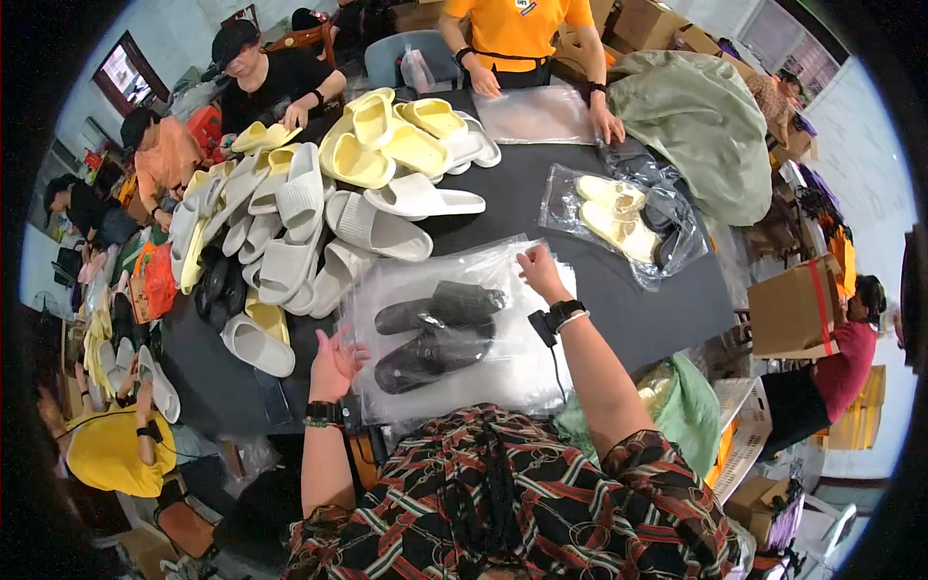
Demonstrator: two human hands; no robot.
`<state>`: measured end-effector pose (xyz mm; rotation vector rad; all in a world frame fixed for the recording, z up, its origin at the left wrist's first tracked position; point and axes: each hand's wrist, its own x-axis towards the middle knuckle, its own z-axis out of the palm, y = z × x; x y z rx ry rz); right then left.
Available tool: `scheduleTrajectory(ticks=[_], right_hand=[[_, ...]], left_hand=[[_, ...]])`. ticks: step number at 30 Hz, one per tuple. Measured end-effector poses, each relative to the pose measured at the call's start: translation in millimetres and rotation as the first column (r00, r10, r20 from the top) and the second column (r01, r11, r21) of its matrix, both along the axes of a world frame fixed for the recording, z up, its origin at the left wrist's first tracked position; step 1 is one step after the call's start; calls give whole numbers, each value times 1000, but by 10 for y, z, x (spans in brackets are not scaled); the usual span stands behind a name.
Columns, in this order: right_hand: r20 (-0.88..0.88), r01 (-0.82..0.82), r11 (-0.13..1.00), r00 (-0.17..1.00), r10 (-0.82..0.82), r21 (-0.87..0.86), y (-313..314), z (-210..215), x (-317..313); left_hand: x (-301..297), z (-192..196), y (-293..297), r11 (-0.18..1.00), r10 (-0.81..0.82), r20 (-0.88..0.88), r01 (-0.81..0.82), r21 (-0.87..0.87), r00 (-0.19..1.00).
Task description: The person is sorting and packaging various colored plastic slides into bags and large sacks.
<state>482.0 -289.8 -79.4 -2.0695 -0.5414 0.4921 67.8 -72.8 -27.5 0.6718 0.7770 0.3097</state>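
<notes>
A pair of black slippers (435,350) lies inside a clear plastic bag (379,290) on a stack of clear bags (551,362) in front of me. My left hand (336,362) is open at the bag's left side, palm turned up and fingers apart; it holds nothing. At the bag's far right corner, the fingers of my right hand (541,271) are curled together on the plastic edge. Just beyond, a heap of loose grey slippers (387,227) and yellow slippers (362,159) covers the table's left part.
Bagged yellow slippers (619,217) and black ones lie on the dark table (657,333) at right. Across it, a person in orange (522,39) touches a flat clear bag (536,114). A green sack (691,126) stands far right. Several people work leftward; another carries a cardboard box (795,307).
</notes>
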Motion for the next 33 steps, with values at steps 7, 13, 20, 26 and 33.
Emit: scheduleTrajectory(ticks=[7,13,20,26,33], right_hand=[[-567,-284,941,813,135,-183,-485,435,-394],[-497,-72,989,858,129,132,-584,130,-590],[304,-91,992,946,112,-83,-715,-83,-719],[575,-106,982,799,177,-155,-773,218,-921],[505,-342,876,719,477,-341,-952,419,-1186]], left_hand=[[-128,-126,-444,995,-51,135,63,-81,990],[-43,137,-527,989,-72,162,49,141,984],[-228,21,-284,849,-255,-268,347,398,929],[-267,-234,-218,998,18,2,-18,-65,1000],[133,-339,-324,89,-285,-388,427,900,876]])
